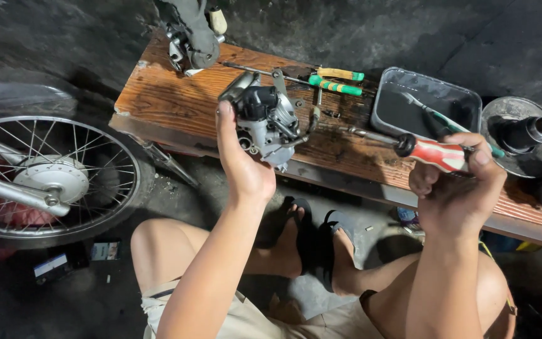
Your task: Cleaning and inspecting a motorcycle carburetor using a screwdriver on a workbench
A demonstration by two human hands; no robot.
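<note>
Left hand [241, 164]: wrapped around the carburettor [265, 119], lifted off the worktop [177, 100]
Right hand [456, 182]: fingers closed on the red-handled screwdriver [409, 147]
Progress: tip near but apart from carburettor; no screw being turned

Both arms are seen bare from the fingers back to the elbows, with no sleeves, gloves, rings or watch, and the nails on the left hand [243, 166] and the right hand [456, 188] are kept short. Light khaki shorts [246, 317] are worn well behind the fingers (only the waist and leg hems are shown). Dark strapped sandals [315, 242] are worn on the feet, below and between the fingers of both hands.
</note>
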